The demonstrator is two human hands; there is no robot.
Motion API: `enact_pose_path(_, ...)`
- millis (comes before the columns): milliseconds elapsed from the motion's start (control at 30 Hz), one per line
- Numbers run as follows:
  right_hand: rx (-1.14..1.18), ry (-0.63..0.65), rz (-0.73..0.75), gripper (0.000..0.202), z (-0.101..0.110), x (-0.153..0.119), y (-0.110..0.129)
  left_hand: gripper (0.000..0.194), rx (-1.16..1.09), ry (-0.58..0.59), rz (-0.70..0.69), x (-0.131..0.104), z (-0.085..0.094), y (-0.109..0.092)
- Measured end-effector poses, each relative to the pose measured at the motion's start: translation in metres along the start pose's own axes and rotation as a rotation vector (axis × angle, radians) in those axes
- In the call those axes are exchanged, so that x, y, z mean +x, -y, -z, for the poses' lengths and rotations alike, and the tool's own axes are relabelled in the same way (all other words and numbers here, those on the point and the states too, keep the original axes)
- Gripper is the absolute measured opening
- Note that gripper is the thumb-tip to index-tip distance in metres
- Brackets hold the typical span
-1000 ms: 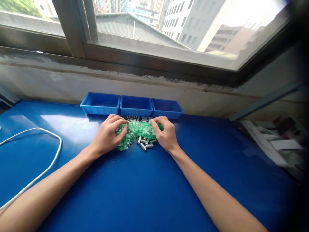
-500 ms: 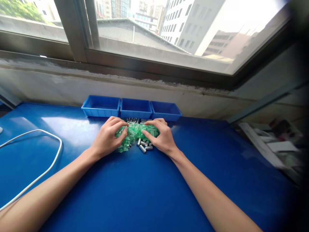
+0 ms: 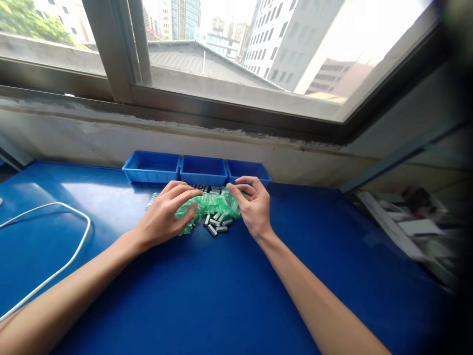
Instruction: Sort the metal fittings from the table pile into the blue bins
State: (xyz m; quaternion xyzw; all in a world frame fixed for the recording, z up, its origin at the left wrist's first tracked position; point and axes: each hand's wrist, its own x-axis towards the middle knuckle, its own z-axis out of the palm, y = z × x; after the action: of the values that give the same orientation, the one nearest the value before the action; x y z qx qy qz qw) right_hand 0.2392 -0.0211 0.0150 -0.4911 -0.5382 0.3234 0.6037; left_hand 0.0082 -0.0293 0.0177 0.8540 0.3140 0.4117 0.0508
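Observation:
A heap of clear green pieces lies on the blue table between my two hands. Several small silver and black blocks are scattered at its near edge, with more behind the heap. Over the heap's left part is my left hand, its fingers apart and the thumb spread below them; no held piece shows. My right hand is at the heap's right end. Its thumb and forefinger are bent close to each other beside the green pieces, and whatever may be between them is too small to make out.
Three blue bins stand in a row behind the heap, against the wall below a window. A white cable curves over the table at the left. Papers and other items are beyond its right edge.
My right hand has lifted and turned, and its thumb has moved up toward the forefinger. My left hand's fingers reach farther right over the heap. The camera view has shifted slightly.

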Motion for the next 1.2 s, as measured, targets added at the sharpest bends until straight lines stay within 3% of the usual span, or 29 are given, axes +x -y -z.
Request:
enact_pose_path(100,0.126,0.082,-0.127,0.035,0.002,0.000,0.002,0.042,-0.016,0.153,0.018,0.010,-0.004,-0.018)
enact_pose_path(167,0.225,0.155,-0.180,0.033,0.004,0.000,0.004,0.041,-0.033,0.209,0.011,0.017,-0.011,-0.027)
enact_pose_path(300,0.382,0.285,-0.291,0.036,0.014,0.003,0.011,0.038,-0.086,0.089,0.032,0.024,-0.027,-0.029)
enact_pose_path(400,0.401,0.336,-0.331,0.047,0.021,0.008,0.013,0.048,-0.054,0.104,0.062,0.026,-0.031,-0.024)
enact_pose_path(667,0.232,0.058,-0.209,0.034,0.022,0.015,-0.005,0.067,0.145,0.318,0.083,0.026,-0.025,-0.015)
enact_pose_path(800,0.230,-0.124,-0.161,0.037,0.027,0.023,-0.012,0.062,0.182,0.342,0.106,0.023,-0.025,-0.009)
enact_pose_path(1033,0.289,-0.066,-0.167,0.061,0.033,0.031,-0.018,0.042,0.217,0.328,0.050,0.021,-0.029,-0.003)
enact_pose_path(1100,0.259,-0.072,-0.135,0.058,0.033,0.031,-0.018,0.041,0.227,0.324,0.050,0.021,-0.029,-0.004)
enact_pose_path(1200,0.061,-0.072,-0.061,0.037,0.036,0.030,-0.016,0.041,0.225,0.332,0.035,0.023,-0.029,-0.006)
